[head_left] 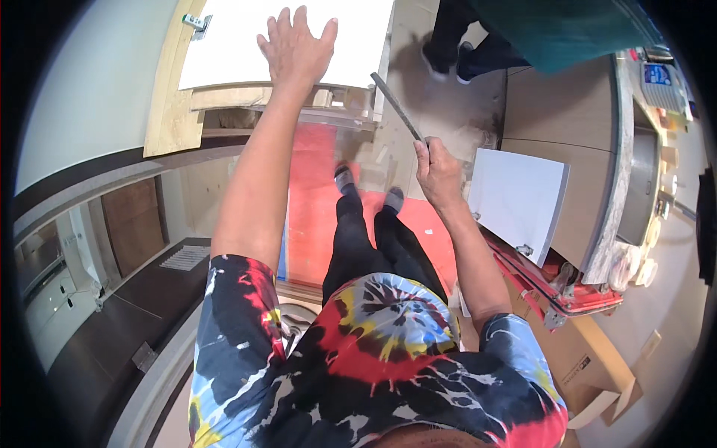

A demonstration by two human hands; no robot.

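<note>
Workshop room, dusty floor (448,112), red mat (314,194) under feet. White board (299,37) lies on wooden frame (224,97). Left hand (297,46) flat on board, fingers spread wide. Right hand (438,173) squeezed tight around long grey file (396,106), just right of board.

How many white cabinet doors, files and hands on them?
White cabinet doors: 2, one under the left hand at, one leaning at right
Metal file: 1, gripped in the right hand
Hands: 2
Total: 5
</note>
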